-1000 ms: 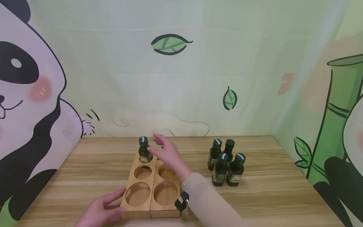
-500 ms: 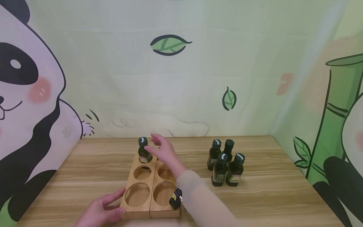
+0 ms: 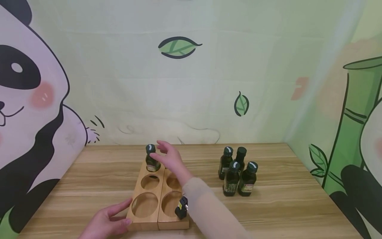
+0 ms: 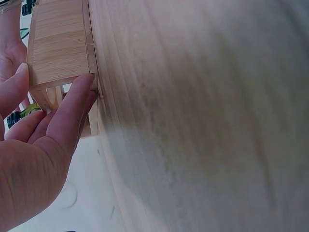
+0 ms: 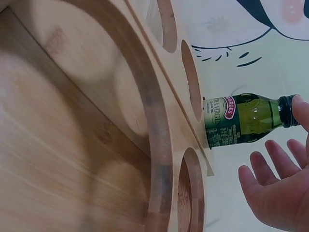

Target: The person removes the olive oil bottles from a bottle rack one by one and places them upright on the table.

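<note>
A small olive oil bottle (image 3: 152,162) with a dark cap stands upright in the far left hole of a two-part wooden bottle rack (image 3: 161,223). Beside it is my right hand (image 3: 170,158), fingers spread and relaxed. Its thumb overlaps the bottle's neck in the head view and lies by the cap in the right wrist view; whether it touches is unclear. My left hand (image 3: 107,220) holds the rack's near left corner, thumb on one edge and fingers on another, as the left wrist view shows. The rack's far right part is hidden behind my right hand.
Several similar bottles (image 3: 230,181) stand close together on the wooden table (image 3: 280,199), right of the rack. A printed cloth backdrop (image 3: 191,96) rises behind the table's far edge. A small black device (image 3: 181,208) sits at my right wrist, over the rack's near right hole.
My right hand has shifted slightly left, its thumb coming further across the bottle's neck. My left hand, the rack and the bottles stay where they were.
</note>
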### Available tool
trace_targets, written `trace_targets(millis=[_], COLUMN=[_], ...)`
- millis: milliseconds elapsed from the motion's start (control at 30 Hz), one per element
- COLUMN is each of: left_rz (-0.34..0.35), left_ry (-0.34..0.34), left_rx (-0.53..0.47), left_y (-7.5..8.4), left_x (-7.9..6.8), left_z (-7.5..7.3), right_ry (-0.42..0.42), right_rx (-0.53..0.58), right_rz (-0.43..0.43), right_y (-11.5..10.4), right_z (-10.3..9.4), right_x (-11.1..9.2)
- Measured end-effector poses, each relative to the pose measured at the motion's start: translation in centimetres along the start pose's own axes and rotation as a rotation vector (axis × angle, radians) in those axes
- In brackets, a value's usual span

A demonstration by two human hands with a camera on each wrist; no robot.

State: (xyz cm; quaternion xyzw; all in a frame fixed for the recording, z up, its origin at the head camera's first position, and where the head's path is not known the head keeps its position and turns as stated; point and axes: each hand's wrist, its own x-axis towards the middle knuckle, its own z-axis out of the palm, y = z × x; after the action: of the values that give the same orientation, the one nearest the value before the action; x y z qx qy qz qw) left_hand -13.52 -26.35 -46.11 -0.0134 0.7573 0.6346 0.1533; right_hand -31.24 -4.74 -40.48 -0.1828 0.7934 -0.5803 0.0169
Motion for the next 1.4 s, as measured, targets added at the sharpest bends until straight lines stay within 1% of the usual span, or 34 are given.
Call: trace_targets(millis=[233,433,500,667,800,900,1133,1267,1400], left_rz=[0.014,0.006,0.014,0.009,0.006,0.019,0.01,0.01,0.027], left_ry=[-0.002,0.0,-0.003,-0.002,-0.007,-0.012,-0.01,-0.011,-0.008], left_rx=[0.008,0.011,0.016,0.015,0.013,0.019,0.015,0.009,0.006], left_y=[0.0,0.1,0.1,0.1,0.1,0.0,-0.1,-0.2,-0.1], left_x=[0.0,0.0,0.1,0.1,0.2,0.2,0.2,0.2,0.1], left_z=[0.0,0.0,0.0,0.0,0.0,-0.1,0.0,0.0,0.1], right_ry=[0.005,0.009,0.014,0.034,0.045,0.048,0.057,0.076,0.091], right_rx=[-0.008,0.003,0.005,0.012,0.021,0.028,0.047,0.059,0.07], right_rz=[0.002,0.0,0.007,0.016,0.0,-0.005,0.014,-0.011,-0.041], right_y=[-0.1,-0.1,-0.1,0.0,0.0,0.0,0.0,-0.3,-0.8], right_z=[0.7,1.3,1.4,1.7,1.8,1.7,1.8,1.6,1.3], right_x=[0.2,0.3,0.3,0.3,0.2,0.2,0.1,-0.1,0.0])
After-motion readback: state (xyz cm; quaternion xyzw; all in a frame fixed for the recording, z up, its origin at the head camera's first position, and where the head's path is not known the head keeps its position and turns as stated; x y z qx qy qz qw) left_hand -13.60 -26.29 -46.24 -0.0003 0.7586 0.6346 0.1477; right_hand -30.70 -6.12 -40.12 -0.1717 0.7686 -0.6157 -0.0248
